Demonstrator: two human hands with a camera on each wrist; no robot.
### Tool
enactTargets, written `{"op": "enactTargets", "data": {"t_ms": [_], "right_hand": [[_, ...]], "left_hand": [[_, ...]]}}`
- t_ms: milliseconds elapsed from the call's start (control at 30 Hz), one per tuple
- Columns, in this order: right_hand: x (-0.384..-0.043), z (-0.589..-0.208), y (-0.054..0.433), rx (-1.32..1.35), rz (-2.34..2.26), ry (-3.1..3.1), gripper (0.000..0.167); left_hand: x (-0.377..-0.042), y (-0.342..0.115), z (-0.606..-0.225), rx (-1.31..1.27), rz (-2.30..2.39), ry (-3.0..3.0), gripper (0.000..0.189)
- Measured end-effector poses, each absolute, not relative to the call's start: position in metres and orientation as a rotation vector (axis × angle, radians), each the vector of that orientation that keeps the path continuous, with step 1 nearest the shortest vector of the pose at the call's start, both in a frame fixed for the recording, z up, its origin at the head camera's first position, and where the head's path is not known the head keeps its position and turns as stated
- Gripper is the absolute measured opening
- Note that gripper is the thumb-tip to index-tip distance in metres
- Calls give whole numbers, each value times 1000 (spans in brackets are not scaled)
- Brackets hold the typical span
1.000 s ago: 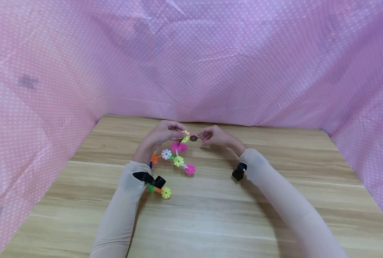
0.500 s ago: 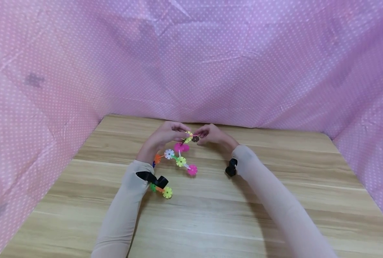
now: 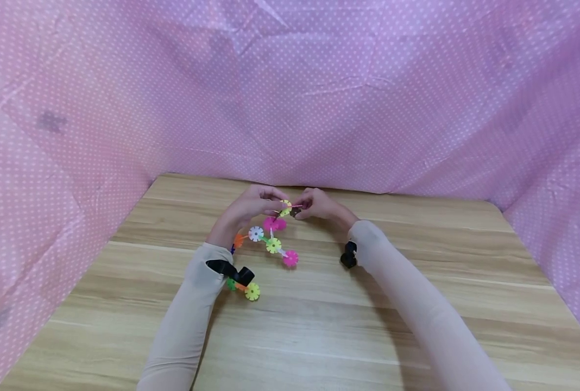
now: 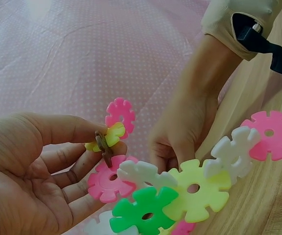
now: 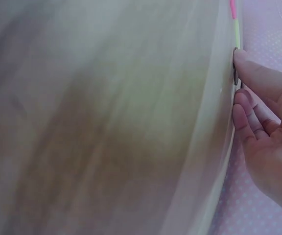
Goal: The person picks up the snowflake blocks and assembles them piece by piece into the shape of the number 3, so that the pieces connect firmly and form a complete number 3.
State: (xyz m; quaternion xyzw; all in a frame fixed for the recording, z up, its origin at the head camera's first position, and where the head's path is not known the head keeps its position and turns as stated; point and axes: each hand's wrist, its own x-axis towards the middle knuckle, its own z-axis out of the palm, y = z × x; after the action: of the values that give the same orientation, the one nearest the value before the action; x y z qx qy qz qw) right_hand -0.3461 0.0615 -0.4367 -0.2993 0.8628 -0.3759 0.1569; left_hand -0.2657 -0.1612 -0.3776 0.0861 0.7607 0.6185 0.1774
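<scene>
A chain of colourful notched snowflake discs hangs from my left hand [image 3: 253,209]. Thumb and fingers there pinch a yellow disc [image 4: 114,135], which joins a brown disc [image 4: 103,146] and an upper pink disc [image 4: 121,115]. Lower along the chain are a green disc [image 4: 143,215], a larger yellow disc [image 4: 197,191] and a white disc [image 4: 235,156]. Close by on the right, my right hand [image 3: 321,206] pinches another brown disc [image 5: 236,71] at the chain's end, mostly covered by the fingers in the head view. Pink and yellow edges line up above it in the right wrist view.
Under my left wrist, the chain's near end shows a yellow disc [image 3: 252,291] over the wooden table [image 3: 319,326]. Pink dotted cloth [image 3: 319,108] hangs behind the table. A black wrist camera [image 3: 348,255] sticks out below my right cuff.
My right hand has moved left, closer to my left hand, and its fingers now cover most of the brown disc. The left hand keeps its pinch and has barely shifted.
</scene>
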Motion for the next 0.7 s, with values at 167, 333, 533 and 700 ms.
{"op": "enactTargets", "data": {"t_ms": [167, 333, 533, 700], "right_hand": [[-344, -433, 60, -791, -1063, 2451, 29], [-340, -429, 62, -788, -1050, 2455, 32], [-331, -426, 68, -809, -1061, 2460, 30], [-319, -426, 78, -804, -1168, 2440, 20]], "left_hand": [[-266, -161, -378, 241, 1746, 2147, 27], [-265, -161, -377, 228, 1754, 2137, 27], [-265, -159, -379, 218, 1770, 2124, 27], [-265, -155, -382, 199, 1785, 2126, 28]]}}
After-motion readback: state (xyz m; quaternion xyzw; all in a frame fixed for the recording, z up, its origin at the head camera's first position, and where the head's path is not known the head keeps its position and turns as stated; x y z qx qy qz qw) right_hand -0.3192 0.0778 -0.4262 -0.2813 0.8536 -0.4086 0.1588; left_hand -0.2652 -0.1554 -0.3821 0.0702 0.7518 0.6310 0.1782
